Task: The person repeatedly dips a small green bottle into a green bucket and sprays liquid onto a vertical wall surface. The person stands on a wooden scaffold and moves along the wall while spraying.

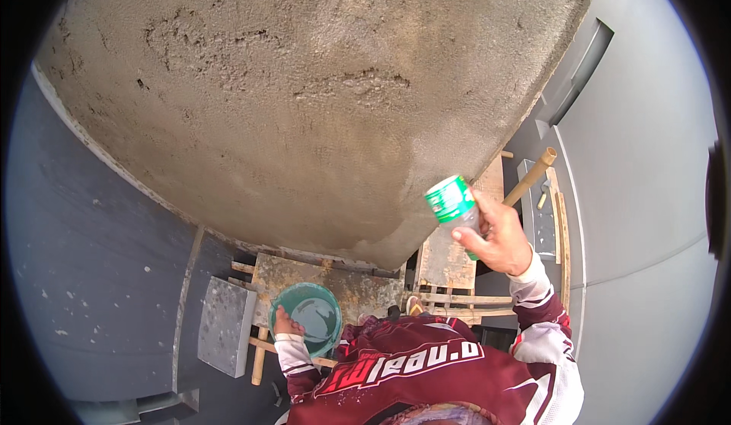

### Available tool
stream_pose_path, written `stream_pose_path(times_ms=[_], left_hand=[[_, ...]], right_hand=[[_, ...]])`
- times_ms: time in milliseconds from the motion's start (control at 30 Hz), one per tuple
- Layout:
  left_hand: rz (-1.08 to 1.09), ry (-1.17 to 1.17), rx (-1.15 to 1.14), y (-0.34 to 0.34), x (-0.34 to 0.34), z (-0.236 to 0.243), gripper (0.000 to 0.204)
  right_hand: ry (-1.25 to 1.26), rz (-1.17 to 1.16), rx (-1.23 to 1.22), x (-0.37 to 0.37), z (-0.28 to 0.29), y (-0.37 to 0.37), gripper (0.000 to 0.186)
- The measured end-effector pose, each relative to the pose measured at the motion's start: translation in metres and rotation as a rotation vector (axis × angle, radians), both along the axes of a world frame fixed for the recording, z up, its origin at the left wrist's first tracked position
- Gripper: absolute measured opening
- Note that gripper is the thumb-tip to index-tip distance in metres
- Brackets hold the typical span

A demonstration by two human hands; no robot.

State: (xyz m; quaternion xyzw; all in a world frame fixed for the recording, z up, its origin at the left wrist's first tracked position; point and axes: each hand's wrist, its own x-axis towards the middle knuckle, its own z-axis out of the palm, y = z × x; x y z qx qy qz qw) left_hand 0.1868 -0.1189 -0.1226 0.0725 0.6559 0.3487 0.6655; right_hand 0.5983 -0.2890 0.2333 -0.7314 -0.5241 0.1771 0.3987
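My right hand [496, 235] is raised in front of the wall, its fingers wrapped round a clear plastic bottle [451, 199] with a green and white label. The wide end of the bottle looks cut off and points up and left, toward the wet grey plaster wall [320, 136]. Low on the left, my left hand [287, 322] grips the near-left rim of a green bucket [335, 307]. Greyish water stands in the bucket. The wall's surface is rough, with pitted patches in its upper part and a smoother, damp area low down.
The bucket rests on stained scaffold boards [274, 269] at the foot of the wall. A bamboo pole [531, 178] rises at the right. Beyond it a grey board [539, 216] carries a small trowel [543, 194]. A speckled grey box-like block [226, 326] lies left of the bucket.
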Motion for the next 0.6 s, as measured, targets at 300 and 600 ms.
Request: stream_pose_path(times_ms=[300,600], left_hand=[[-0.082,-0.082,0.047,0.003,0.025,0.017,0.041],[-0.126,-0.135,0.153,-0.025,0.093,0.065,0.031]], right_hand=[[0.023,-0.103,0.284,0.009,-0.048,-0.010,0.068],[0.237,0.213,-0.118,-0.020,-0.170,0.050,0.074]])
